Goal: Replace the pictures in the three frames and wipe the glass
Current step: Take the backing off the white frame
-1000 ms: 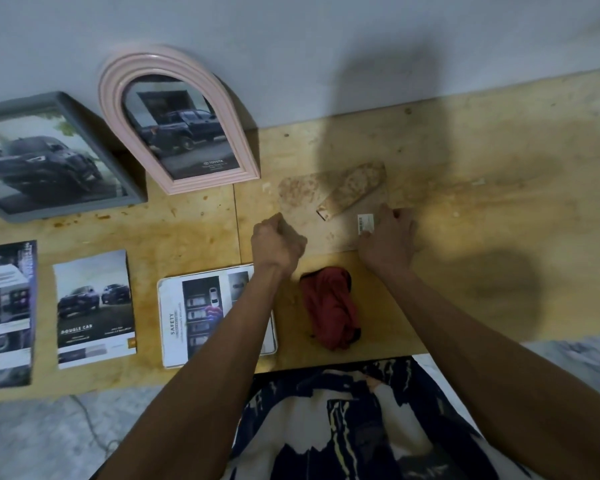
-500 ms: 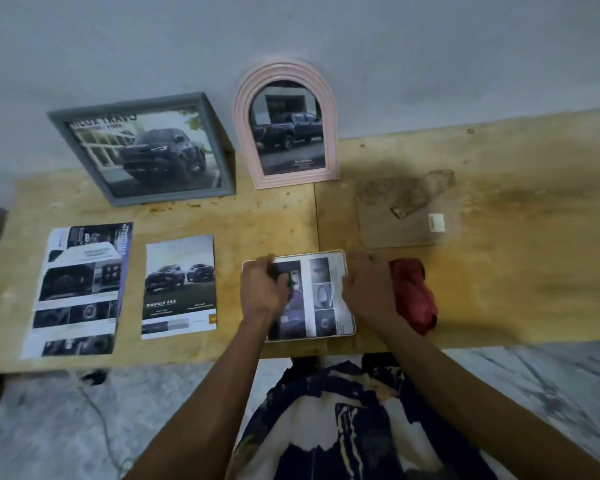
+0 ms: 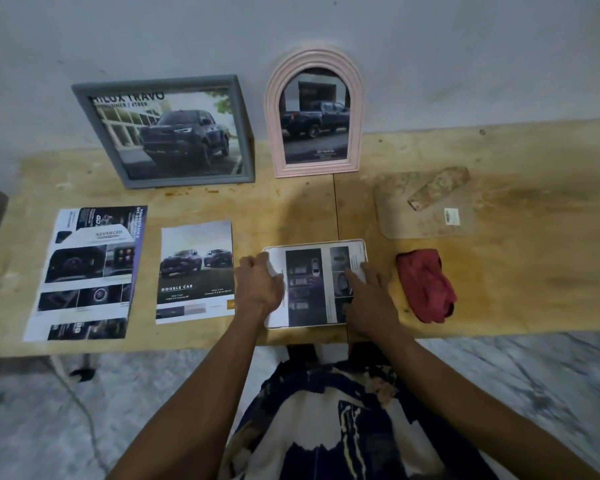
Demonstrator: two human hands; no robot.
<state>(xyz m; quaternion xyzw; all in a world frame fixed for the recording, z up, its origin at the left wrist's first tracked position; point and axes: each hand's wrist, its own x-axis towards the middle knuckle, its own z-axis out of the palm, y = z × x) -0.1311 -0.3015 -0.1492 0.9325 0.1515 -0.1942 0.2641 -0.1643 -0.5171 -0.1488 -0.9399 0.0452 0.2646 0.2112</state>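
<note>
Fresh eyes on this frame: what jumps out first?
Both hands, left hand and right hand, rest on a white frame lying flat at the table's near edge. Behind it, a grey frame and a pink arched frame lean on the wall, both showing trucks. A red cloth lies right of the hands.

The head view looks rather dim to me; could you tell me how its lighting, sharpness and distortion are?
Head view: dim, with the left table end darker; wide-angle bending curves the table's edges; the grey frame and pink arched frame look soft but their prints remain readable; both hands are slightly blurred.
</note>
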